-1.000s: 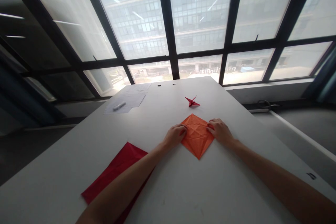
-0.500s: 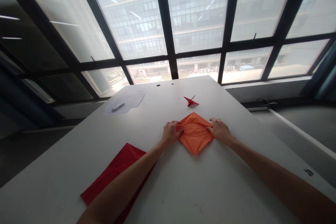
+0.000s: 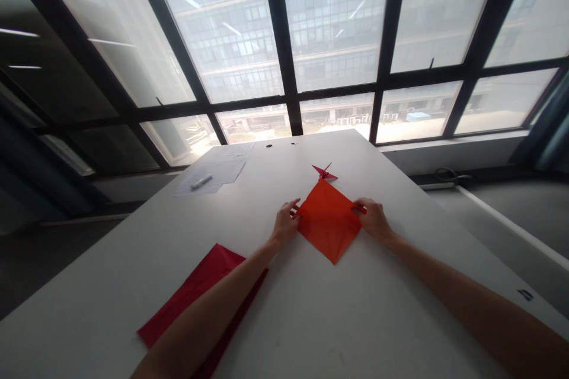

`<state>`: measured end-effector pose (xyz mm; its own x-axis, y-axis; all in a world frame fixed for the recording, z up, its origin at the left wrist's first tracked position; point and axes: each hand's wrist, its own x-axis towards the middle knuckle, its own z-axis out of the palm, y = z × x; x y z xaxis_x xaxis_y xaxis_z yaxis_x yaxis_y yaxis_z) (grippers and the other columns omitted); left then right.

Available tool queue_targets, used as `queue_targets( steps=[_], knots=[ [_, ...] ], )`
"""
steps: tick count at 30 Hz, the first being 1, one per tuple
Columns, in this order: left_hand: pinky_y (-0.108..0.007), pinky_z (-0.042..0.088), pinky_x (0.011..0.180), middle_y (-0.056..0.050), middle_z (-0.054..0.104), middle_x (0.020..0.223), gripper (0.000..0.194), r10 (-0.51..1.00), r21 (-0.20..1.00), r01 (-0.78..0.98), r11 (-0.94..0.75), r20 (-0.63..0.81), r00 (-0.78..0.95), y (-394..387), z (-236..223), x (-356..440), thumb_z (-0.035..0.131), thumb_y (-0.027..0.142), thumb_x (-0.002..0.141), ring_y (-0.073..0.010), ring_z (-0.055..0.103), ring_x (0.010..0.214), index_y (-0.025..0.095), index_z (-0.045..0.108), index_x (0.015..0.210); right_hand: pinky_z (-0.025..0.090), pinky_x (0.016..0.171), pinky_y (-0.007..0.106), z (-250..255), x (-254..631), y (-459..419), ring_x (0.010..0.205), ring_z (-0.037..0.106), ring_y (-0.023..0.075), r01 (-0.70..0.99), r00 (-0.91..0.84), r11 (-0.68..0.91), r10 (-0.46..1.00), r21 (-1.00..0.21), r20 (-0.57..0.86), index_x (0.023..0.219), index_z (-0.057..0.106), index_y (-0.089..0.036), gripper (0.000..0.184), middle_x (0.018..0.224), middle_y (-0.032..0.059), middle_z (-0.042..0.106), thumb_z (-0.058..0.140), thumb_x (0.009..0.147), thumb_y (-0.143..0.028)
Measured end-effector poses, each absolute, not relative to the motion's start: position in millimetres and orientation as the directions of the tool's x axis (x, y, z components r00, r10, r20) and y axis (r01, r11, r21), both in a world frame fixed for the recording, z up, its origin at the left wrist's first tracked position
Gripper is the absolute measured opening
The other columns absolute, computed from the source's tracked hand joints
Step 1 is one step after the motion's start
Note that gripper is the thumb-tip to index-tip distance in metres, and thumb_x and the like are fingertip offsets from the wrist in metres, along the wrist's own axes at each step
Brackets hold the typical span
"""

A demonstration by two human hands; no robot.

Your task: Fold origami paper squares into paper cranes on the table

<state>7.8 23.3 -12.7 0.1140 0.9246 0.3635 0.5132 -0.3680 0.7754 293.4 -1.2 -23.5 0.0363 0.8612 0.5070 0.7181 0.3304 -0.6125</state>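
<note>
A diamond-shaped sheet of orange origami paper [image 3: 329, 222] is held just over the white table, between both hands. Its left corner sits between the thumb and curled fingers of my left hand [image 3: 285, 222]. At the opposite corner, my right hand [image 3: 374, 219] pinches the edge, with a small bit of orange showing at the fingertips. Just beyond the paper's far corner stands a folded red paper crane [image 3: 324, 173]. Under my left forearm lies a larger red paper sheet [image 3: 200, 284], partly hidden by the arm.
The white table [image 3: 400, 308] reaches toward large dark-framed windows. At its far left lie white papers [image 3: 226, 169] with a whitish marker-like tube [image 3: 201, 182] on them. A small dark mark [image 3: 525, 294] is near the right edge.
The orange paper, earlier wrinkled and lighter on its upper face, now looks smoother and darker, its far corner nearer the crane. My fingers have shifted from resting at its sides to gripping its corners.
</note>
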Motion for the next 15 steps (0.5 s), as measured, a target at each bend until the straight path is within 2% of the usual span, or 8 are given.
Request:
queue_targets(
  steps=[4,9,12,15],
  knots=[
    [-0.023,0.052,0.066,-0.005,0.061,0.096,0.05,0.927,0.798,0.478,-0.368,0.356,0.12,23.8,-10.5,6.1,0.056,0.007,0.074,-0.0102,0.057,0.07,0.017,0.065,0.121,0.047,0.085,0.037,-19.7,294.7,-2.0,0.086,0.064,0.023,0.651,0.01,0.424,0.825,-0.63,0.566,0.084,0.069,-0.021,0.012,0.086,0.0061,0.072,0.057,0.082,-0.024],
    [-0.024,0.053,0.069,-0.006,0.059,0.099,0.047,0.933,0.79,0.502,-0.351,0.342,0.114,22.6,-5.7,5.2,0.056,0.006,0.072,-0.0112,0.058,0.074,0.017,0.068,0.115,0.048,0.089,0.038,-18.8,295.6,-3.2,0.088,0.066,0.023,0.626,-0.012,0.404,0.86,-0.667,0.509,0.086,0.068,-0.02,0.014,0.09,0.0068,0.073,0.056,0.082,-0.022],
    [-0.025,0.053,0.07,-0.006,0.059,0.098,0.033,0.924,0.763,0.532,-0.367,0.367,0.112,22.7,-4.5,5.9,0.057,0.007,0.071,-0.012,0.059,0.075,0.017,0.072,0.099,0.05,0.088,0.038,-19.6,297.0,-2.5,0.089,0.066,0.0231,0.594,-0.001,0.366,0.891,-0.717,0.453,0.088,0.068,-0.02,0.016,0.092,0.0061,0.074,0.054,0.082,-0.022],
    [-0.026,0.053,0.07,-0.005,0.061,0.092,0.023,0.914,0.74,0.549,-0.389,0.385,0.127,22.8,-6.8,6.3,0.053,0.003,0.068,-0.0136,0.06,0.076,0.015,0.069,0.079,0.051,0.084,0.035,-19.8,298.7,-1.8,0.088,0.067,0.0219,0.56,-0.02,0.365,0.903,-0.744,0.429,0.089,0.068,-0.02,0.019,0.091,0.0055,0.074,0.052,0.08,-0.019]
  ],
)
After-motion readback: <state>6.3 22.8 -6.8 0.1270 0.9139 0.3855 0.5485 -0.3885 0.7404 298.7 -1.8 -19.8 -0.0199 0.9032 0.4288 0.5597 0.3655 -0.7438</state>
